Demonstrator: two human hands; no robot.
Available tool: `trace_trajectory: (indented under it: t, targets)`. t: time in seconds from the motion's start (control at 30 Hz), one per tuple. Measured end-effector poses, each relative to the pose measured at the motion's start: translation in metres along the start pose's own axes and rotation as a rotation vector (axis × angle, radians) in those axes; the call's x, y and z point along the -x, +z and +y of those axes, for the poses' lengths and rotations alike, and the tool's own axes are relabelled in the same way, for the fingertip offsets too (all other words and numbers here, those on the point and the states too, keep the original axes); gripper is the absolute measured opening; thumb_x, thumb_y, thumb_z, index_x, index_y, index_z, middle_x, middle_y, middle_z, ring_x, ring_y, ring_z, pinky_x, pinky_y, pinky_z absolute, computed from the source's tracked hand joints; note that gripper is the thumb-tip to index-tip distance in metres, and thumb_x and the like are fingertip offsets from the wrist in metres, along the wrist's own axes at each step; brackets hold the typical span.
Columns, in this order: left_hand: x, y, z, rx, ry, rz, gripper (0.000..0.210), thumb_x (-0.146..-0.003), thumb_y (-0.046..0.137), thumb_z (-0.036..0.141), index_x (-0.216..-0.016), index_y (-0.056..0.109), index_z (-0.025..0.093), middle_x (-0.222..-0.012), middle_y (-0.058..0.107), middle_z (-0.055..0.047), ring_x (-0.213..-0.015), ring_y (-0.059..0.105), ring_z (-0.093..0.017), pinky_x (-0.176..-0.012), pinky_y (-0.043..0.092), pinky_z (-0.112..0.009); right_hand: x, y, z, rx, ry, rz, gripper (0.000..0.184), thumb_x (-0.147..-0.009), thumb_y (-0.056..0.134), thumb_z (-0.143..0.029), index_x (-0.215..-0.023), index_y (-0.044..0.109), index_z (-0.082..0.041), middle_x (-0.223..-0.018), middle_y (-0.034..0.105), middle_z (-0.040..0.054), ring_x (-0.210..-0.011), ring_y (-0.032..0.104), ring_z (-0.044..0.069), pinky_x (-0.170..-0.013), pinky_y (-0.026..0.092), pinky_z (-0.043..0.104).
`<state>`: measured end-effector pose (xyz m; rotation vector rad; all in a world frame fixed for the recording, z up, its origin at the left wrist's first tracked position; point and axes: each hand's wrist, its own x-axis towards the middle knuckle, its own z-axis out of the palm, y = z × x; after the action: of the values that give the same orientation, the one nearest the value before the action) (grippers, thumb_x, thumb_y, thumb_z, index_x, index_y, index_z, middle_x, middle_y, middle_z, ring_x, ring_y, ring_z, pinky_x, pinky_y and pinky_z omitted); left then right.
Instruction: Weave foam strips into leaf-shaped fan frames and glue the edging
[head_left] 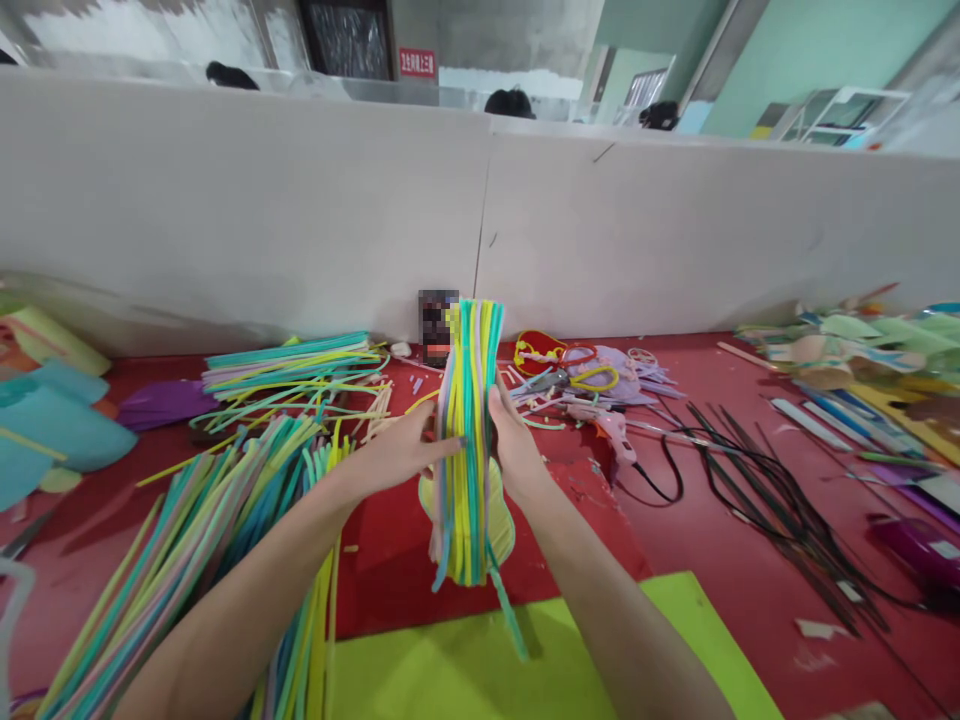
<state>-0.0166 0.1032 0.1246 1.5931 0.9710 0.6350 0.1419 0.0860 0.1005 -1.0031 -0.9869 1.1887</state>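
Note:
Both of my hands are wrapped round an upright bundle of thin strips (472, 400) in turquoise, yellow and pale pink. My left hand (421, 440) grips its left side, the thumb lying across the front. From the right, my right hand (514, 440) closes on the other side, its fingers partly hidden behind. One turquoise strip (511, 622) hangs loose below the bundle. Just behind the lower end shows a pale yellow piece with a wavy outline (504, 515), mostly covered.
Loose strips (180, 560) heap at the left, with another stack (292, 365) behind. A pink glue gun (616, 435), its black cable (679, 485) and yellow-handled scissors (596, 380) lie right. A lime sheet (442, 670) lies in front; a white partition (300, 220) stands behind.

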Motion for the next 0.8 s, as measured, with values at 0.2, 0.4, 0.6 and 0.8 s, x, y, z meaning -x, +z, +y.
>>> trace_trajectory:
  t: [0.2,0.4,0.6,0.8]
  targets:
    - [-0.007,0.003,-0.002,-0.021,0.051,0.106,0.058,-0.075,0.060,0.047,-0.124,0.049,0.018,-0.118,0.061,-0.010,-0.105,0.059,-0.025,-0.083,0.049,-0.033,-0.001,-0.005,-0.013,-0.006,-0.038,0.096,0.084,-0.066,0.071,-0.040,-0.138,0.028,-0.036,-0.105,0.062,0.0013,-0.082,0.062,0.016,-0.069,0.054,0.030]
    - [-0.004,0.005,0.004,-0.093,0.096,0.152,0.051,-0.075,0.059,0.047,-0.117,0.057,0.017,-0.115,0.063,-0.009,-0.105,0.057,-0.027,-0.090,0.044,-0.037,-0.001,-0.003,-0.022,-0.051,-0.017,0.079,0.064,-0.066,0.069,-0.041,-0.125,0.048,-0.028,-0.104,0.063,0.0037,-0.081,0.062,0.016,-0.068,0.054,0.030]
    - [-0.003,0.006,0.002,0.178,-0.046,0.383,0.043,-0.072,0.062,0.047,-0.103,0.063,0.019,-0.107,0.066,-0.006,-0.104,0.058,-0.024,-0.087,0.045,-0.031,-0.005,-0.017,-0.031,-0.120,0.035,-0.019,0.042,-0.066,0.069,-0.038,-0.105,0.062,-0.025,-0.107,0.065,0.0023,-0.082,0.063,0.017,-0.064,0.053,0.028]
    - [-0.005,0.003,-0.001,0.334,-0.064,0.322,0.047,-0.072,0.060,0.047,-0.109,0.061,0.017,-0.099,0.069,-0.006,-0.093,0.062,-0.023,-0.082,0.048,-0.033,-0.008,-0.022,-0.027,-0.123,0.027,-0.054,0.045,-0.066,0.069,-0.038,-0.108,0.060,-0.024,-0.110,0.064,0.0037,-0.085,0.063,0.019,-0.063,0.053,0.028]
